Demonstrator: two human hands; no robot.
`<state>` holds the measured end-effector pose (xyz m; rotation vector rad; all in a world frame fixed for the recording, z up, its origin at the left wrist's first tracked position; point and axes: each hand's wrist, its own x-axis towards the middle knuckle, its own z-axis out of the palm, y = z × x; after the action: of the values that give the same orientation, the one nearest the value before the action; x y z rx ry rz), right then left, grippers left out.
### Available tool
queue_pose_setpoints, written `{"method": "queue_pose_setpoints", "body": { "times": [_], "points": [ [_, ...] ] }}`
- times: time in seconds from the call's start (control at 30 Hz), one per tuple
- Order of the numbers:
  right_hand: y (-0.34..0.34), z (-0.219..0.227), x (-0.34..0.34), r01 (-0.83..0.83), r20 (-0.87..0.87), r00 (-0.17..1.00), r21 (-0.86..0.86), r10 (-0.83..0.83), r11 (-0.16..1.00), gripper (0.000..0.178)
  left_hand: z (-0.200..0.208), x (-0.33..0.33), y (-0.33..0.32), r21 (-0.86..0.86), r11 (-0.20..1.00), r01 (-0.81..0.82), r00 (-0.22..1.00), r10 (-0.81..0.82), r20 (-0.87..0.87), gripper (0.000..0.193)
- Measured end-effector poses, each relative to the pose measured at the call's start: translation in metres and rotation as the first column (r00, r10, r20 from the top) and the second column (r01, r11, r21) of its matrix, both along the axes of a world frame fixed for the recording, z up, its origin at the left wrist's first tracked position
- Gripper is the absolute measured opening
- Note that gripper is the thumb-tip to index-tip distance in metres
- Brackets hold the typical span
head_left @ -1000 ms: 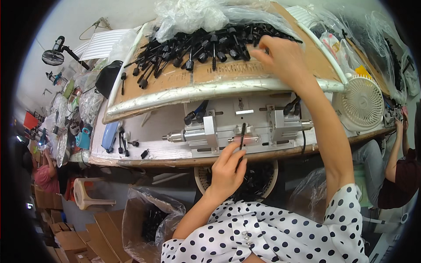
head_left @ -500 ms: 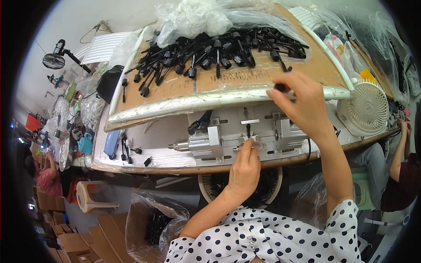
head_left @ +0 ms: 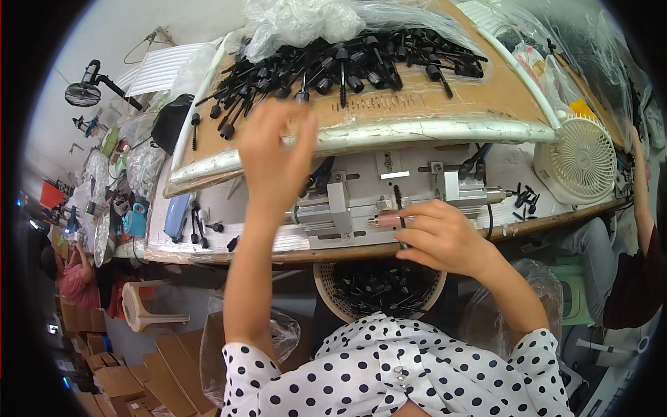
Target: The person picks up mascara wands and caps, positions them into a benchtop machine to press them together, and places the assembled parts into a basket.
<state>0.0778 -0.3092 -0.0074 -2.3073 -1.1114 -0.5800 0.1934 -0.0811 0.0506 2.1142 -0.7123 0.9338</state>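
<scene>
My right hand is closed on a black mascara wand in front of the metal fixture, its bristle end pointing up. A pink cylindrical piece of the fixture shows beside the fingertips. My left hand is raised over the front rim of the cardboard tray, its fingers bent and smeared by motion. Just beyond its fingertips lies a capped black mascara wand. Whether the fingers touch it or hold anything cannot be made out. Many more capped wands lie heaped in the tray.
Below the bench edge, a round basket contains black pieces. On the bench to the right are a white fan and loose black pieces. A blue box-like object and several wands lie left. Another person's arm shows far right.
My left hand has left the fixture and risen to the tray's front rim. My right hand has come down from the tray's right side to the fixture, where it now grips a wand.
</scene>
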Motion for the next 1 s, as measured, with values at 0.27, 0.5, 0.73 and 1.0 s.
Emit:
{"method": "queue_pose_setpoints", "body": {
  "times": [0.27,0.5,0.73,1.0],
  "points": [
    [0.013,-0.022,0.010,0.118,0.151,0.985,-0.224,-0.085,0.967,0.025,0.007,0.074,-0.007,0.326,0.925,-0.196,0.945,0.267,-0.187,0.020],
    [0.014,-0.009,0.011,0.095,0.127,0.990,-0.212,-0.069,0.973,0.015,0.020,0.030,0.007,-0.116,0.992,-0.057,0.990,0.042,-0.132,0.010],
    [-0.025,0.058,0.039,0.077,-0.128,0.990,0.170,-0.055,0.982,0.032,-0.059,-0.106,-0.022,-0.110,0.991,0.081,0.996,-0.084,-0.019,0.012],
    [-0.068,0.094,0.142,0.681,0.107,0.725,-0.253,-0.680,0.687,0.012,-0.123,-0.113,-0.070,0.088,0.988,0.124,0.989,-0.116,-0.091,0.007]
  ]
}}
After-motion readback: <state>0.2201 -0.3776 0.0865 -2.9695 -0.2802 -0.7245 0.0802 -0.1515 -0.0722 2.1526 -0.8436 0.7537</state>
